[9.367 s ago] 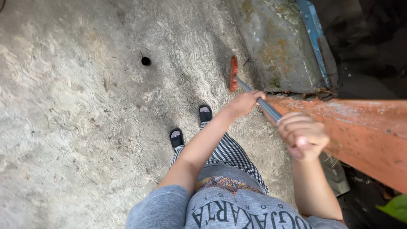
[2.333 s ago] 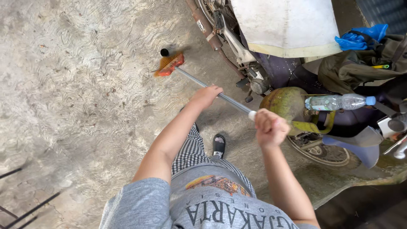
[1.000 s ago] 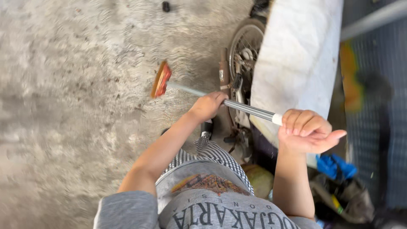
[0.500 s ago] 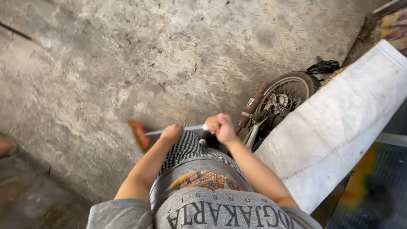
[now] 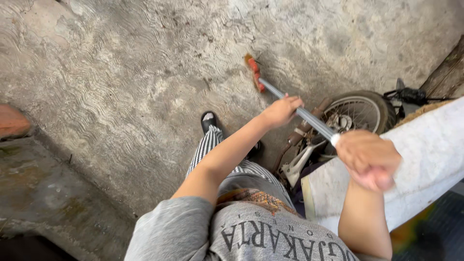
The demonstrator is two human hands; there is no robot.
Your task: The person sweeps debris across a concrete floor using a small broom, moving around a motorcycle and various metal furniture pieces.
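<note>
Rough concrete floor (image 5: 121, 87), combed in wavy ridges; a smooth, stained slab lower left. Broom (image 5: 254, 73) with red-orange head rests on the floor ahead, its shiny metal handle slanting back to the right. Left hand (image 5: 280, 110) wraps the handle mid-shaft. Right hand (image 5: 369, 157) fists around the white-capped end. Spoked motorbike wheel (image 5: 357, 111) just behind; white sheet (image 5: 425, 159) far right.
</note>
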